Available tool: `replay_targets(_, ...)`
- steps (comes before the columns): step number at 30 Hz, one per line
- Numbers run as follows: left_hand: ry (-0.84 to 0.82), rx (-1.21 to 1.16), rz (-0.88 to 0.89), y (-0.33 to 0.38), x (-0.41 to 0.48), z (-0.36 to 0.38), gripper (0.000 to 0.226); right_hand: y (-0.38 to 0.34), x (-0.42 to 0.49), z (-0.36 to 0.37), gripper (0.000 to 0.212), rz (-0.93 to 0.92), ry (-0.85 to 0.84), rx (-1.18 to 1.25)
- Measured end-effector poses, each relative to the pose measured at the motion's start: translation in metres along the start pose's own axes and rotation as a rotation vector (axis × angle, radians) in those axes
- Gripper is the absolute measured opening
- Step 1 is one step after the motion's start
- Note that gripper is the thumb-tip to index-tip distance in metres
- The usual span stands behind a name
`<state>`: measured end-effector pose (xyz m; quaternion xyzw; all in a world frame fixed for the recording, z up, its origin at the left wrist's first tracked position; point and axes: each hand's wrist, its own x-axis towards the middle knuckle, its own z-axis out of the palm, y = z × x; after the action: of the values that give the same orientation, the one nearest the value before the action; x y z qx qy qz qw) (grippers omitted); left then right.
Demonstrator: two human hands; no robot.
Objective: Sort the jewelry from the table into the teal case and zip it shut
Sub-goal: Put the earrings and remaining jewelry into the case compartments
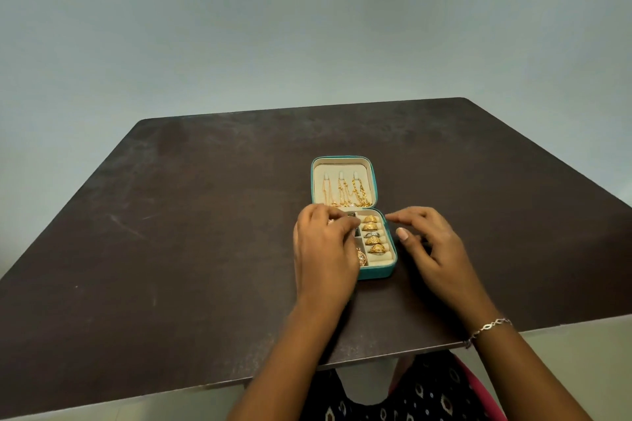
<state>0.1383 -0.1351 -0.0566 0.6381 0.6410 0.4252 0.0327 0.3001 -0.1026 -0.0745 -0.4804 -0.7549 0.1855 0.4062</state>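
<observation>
Five rings [372, 235]: seated in the base's right-hand rolls.
Teal case [376, 273]: mid-table [171, 215], open flat, long axis near to far, lid far, holding three chains [346, 194].
Handling: probably light, stiff-shelled; fold it by the lid's far edge.
Left hand [325, 249]: curled over the left compartments, grip unclear.
Right hand [432, 244]: relaxed, empty, just right of the case.

The table [171, 215] is dark brown, streaked with pale scuffs, against a pale grey-green wall [307, 27]. The case [376, 273] is teal outside with a cream lining. Its far half holds gold chains [349, 193]. Its near half holds gold filigree rings [372, 225] and one silver ring [371, 235]. At near right are a silver bracelet [492, 326] and black cloth [427, 393] with beige motifs and a pink edge.
</observation>
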Motion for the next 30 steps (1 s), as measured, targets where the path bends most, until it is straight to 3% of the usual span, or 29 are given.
replay_targets(2,0.042,0.048,0.039,0.000,-0.012,0.007,0.023,0.001,-0.002,0.002,0.040,-0.078,0.003,-0.028)
replay_targets(10,0.017,0.091,0.133,-0.009,-0.026,0.020,0.037,0.002,-0.002,0.005,0.060,-0.178,-0.012,-0.073)
replay_targets(30,0.075,0.092,0.206,-0.013,-0.028,0.023,0.028,0.003,-0.004,0.004,0.057,-0.273,0.061,-0.038)
